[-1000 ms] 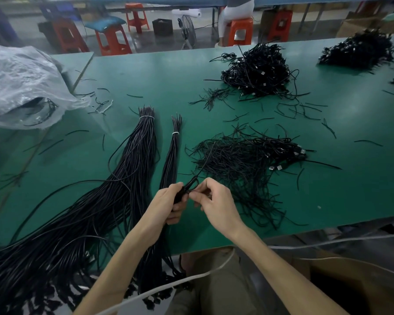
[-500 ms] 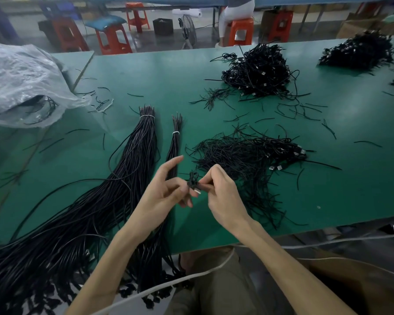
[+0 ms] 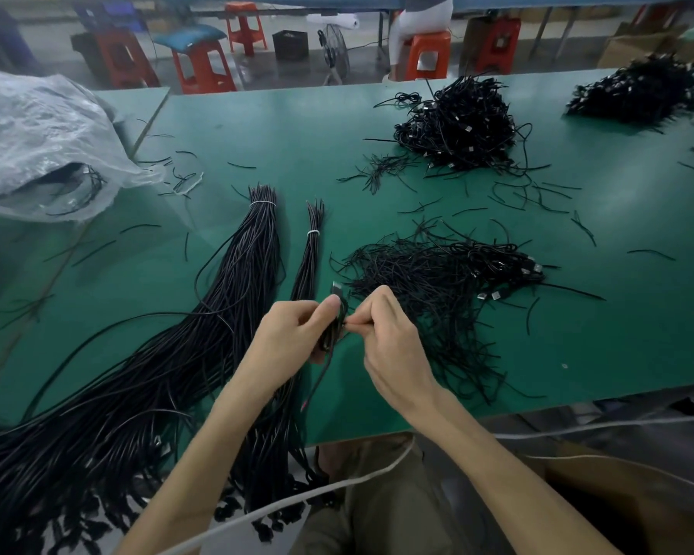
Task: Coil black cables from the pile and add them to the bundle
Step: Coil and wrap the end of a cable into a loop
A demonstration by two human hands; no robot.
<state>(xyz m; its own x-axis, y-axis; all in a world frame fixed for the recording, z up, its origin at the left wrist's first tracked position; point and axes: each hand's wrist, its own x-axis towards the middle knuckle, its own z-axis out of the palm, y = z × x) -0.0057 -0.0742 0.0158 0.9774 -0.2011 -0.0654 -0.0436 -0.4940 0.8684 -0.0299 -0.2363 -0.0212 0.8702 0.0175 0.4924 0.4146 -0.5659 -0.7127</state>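
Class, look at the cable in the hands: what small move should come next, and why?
Probably wind the loose tail round the coil: the left hand grips the coil, the right hand pinches at it, and the tail hangs free below.

Table [image 3: 281, 126]: green top, fills most of the view.

9–10 o'clock: crumpled clear plastic bag [image 3: 37, 134] lying at the table's left end.

Floor beyond the far edge, 11–12 o'clock:
- near stool [image 3: 203, 70], orange, carrying a blue cushion [image 3: 189, 34]
- far stool [image 3: 243, 28], orange, behind it
- black crate [image 3: 290, 44]
- standing fan [image 3: 335, 54], just beside the crate

12–1 o'clock: seated person [image 3: 419, 14] on a third stool [image 3: 427, 54], also orange.

1–2 o'clock: cardboard box [image 3: 634, 46].

6 o'clock: white cord [image 3: 337, 486] running below the table's near edge.
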